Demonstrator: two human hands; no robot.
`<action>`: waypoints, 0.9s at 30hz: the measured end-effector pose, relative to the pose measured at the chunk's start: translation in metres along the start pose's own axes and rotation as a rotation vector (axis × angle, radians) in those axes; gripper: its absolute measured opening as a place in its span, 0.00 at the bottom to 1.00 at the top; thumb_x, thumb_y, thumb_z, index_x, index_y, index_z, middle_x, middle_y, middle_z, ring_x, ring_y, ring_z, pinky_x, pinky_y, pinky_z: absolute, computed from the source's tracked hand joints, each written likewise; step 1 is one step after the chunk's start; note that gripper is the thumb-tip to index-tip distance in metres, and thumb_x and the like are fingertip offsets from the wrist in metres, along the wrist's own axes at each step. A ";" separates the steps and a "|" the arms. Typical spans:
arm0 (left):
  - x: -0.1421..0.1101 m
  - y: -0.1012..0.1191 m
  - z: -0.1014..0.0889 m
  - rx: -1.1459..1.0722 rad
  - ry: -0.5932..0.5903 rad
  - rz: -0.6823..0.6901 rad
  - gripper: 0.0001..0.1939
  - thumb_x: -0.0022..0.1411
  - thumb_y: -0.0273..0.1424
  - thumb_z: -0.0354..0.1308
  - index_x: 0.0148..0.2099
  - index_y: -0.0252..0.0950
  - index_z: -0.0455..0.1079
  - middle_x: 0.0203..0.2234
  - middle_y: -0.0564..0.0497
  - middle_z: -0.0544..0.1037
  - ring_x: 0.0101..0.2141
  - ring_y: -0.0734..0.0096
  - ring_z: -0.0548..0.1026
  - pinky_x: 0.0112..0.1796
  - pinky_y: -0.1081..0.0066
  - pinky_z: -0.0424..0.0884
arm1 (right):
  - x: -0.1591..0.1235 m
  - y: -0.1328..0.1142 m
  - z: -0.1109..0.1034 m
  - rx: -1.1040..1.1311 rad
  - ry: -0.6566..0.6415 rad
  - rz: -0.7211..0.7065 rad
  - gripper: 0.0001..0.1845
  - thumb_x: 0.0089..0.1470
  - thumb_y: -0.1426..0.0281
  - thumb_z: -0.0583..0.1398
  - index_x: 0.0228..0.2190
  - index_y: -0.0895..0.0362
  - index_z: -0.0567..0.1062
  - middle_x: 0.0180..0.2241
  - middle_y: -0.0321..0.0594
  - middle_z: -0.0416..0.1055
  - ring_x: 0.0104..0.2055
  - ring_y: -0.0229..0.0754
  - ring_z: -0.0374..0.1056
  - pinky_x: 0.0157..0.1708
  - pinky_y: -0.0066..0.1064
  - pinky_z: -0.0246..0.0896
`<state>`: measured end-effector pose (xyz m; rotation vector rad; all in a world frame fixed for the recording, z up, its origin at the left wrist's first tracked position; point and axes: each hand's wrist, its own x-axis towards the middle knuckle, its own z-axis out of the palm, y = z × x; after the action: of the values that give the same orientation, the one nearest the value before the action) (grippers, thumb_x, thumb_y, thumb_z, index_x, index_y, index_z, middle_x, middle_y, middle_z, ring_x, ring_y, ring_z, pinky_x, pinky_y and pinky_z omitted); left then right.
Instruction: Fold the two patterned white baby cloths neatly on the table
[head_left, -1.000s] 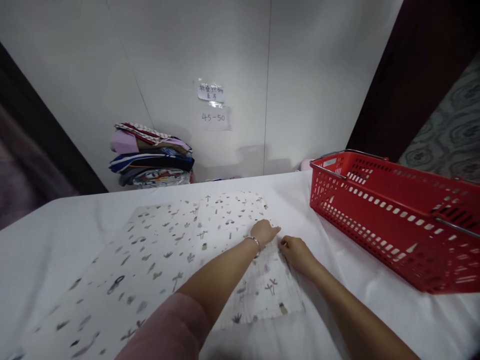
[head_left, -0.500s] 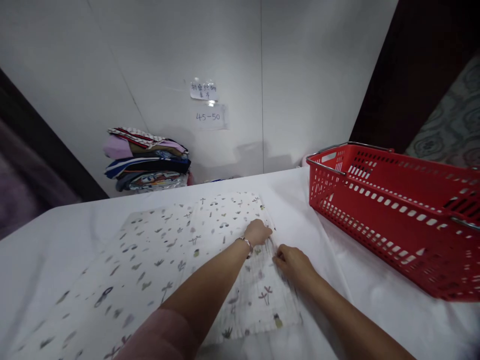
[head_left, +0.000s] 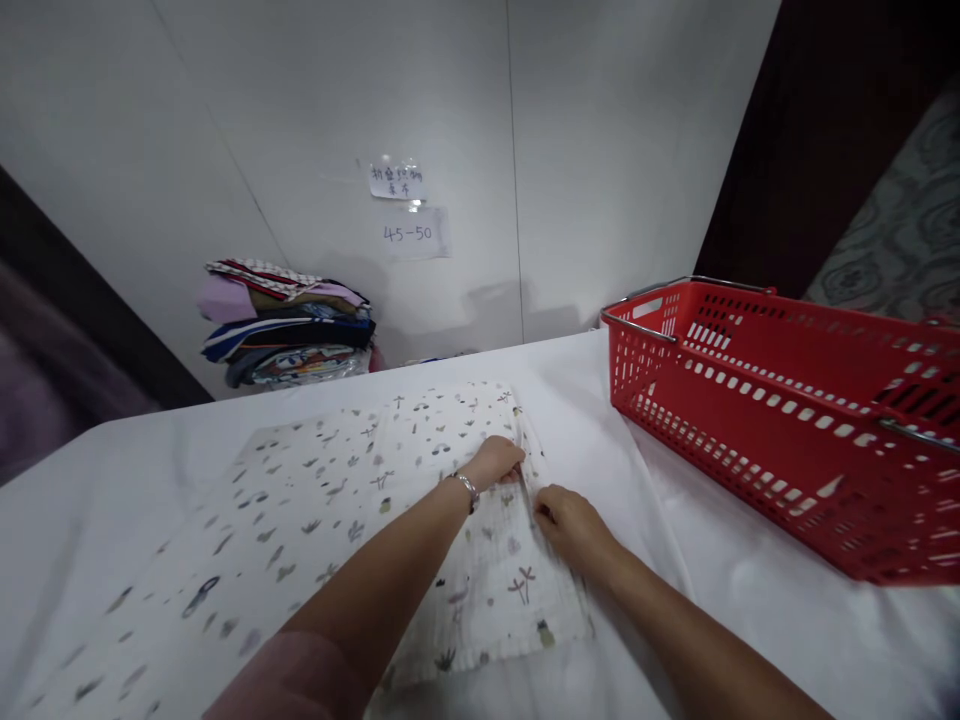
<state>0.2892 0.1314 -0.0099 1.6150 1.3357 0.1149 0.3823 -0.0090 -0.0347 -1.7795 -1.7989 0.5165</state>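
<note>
A white cloth [head_left: 315, 520] printed with small plants and animals lies spread on the white table [head_left: 675, 520], its right part folded over. My left hand [head_left: 493, 462] rests on the cloth's right edge with fingers curled, pinching the fabric. My right hand [head_left: 566, 520] is just beside it, fingers closed on the same edge. A bracelet sits on my left wrist.
A red plastic basket [head_left: 787, 400] with metal handles stands at the right on the table. A stack of folded clothes [head_left: 285, 320] lies against the white wall at the back left. Two paper labels [head_left: 409, 210] are stuck on the wall.
Both hands have slid a little left and toward me along the cloth's right edge, drawing the fabric in. The view has shifted slightly.
</note>
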 end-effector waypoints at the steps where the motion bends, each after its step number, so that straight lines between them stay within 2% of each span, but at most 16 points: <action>1: 0.000 0.000 0.000 -0.009 0.001 -0.003 0.06 0.56 0.27 0.54 0.26 0.32 0.64 0.15 0.56 0.68 0.18 0.77 0.69 0.22 0.76 0.66 | 0.000 0.000 0.000 0.036 0.001 -0.008 0.06 0.49 0.77 0.52 0.26 0.56 0.68 0.27 0.35 0.67 0.30 0.36 0.61 0.30 0.25 0.51; 8: 0.000 -0.003 0.001 -0.093 0.033 0.001 0.05 0.53 0.24 0.51 0.26 0.34 0.62 0.16 0.54 0.68 0.21 0.74 0.72 0.26 0.76 0.70 | -0.001 -0.007 0.001 0.226 0.018 -0.045 0.06 0.48 0.77 0.53 0.27 0.56 0.68 0.25 0.32 0.66 0.28 0.35 0.60 0.29 0.24 0.52; 14: -0.007 -0.009 0.000 -0.144 0.056 0.005 0.05 0.52 0.22 0.51 0.27 0.35 0.59 0.16 0.56 0.65 0.21 0.76 0.70 0.26 0.75 0.70 | -0.004 -0.010 0.001 0.316 -0.083 -0.095 0.07 0.50 0.75 0.53 0.28 0.57 0.72 0.26 0.33 0.70 0.28 0.35 0.63 0.29 0.24 0.54; 18: -0.012 -0.010 0.000 -0.169 0.060 0.006 0.04 0.53 0.22 0.49 0.29 0.36 0.58 0.16 0.57 0.64 0.20 0.78 0.68 0.26 0.76 0.70 | -0.001 -0.004 0.000 0.347 0.005 0.007 0.09 0.54 0.68 0.53 0.28 0.56 0.72 0.24 0.33 0.68 0.26 0.35 0.62 0.27 0.24 0.54; 20: -0.012 -0.010 0.001 -0.168 0.063 0.006 0.04 0.52 0.22 0.49 0.29 0.35 0.58 0.16 0.57 0.65 0.19 0.78 0.68 0.26 0.76 0.70 | 0.002 0.000 -0.001 0.308 0.031 0.063 0.10 0.54 0.66 0.52 0.29 0.56 0.71 0.23 0.33 0.68 0.26 0.36 0.62 0.26 0.25 0.53; 23: -0.010 -0.011 0.001 -0.147 0.083 0.013 0.04 0.51 0.22 0.49 0.29 0.35 0.58 0.16 0.57 0.64 0.18 0.77 0.67 0.23 0.76 0.69 | 0.004 0.006 -0.003 0.155 0.057 0.125 0.10 0.55 0.69 0.51 0.30 0.56 0.71 0.25 0.35 0.71 0.27 0.36 0.64 0.28 0.26 0.52; 27: -0.009 -0.013 -0.002 -0.100 0.123 0.035 0.04 0.50 0.22 0.50 0.28 0.35 0.59 0.16 0.56 0.64 0.17 0.76 0.66 0.20 0.76 0.66 | 0.004 0.007 -0.003 -0.056 -0.028 0.224 0.08 0.54 0.66 0.54 0.29 0.56 0.71 0.28 0.38 0.73 0.29 0.38 0.65 0.27 0.26 0.48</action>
<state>0.2755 0.1247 -0.0139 1.5676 1.3734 0.3023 0.3896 -0.0050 -0.0360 -2.0353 -1.6553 0.5855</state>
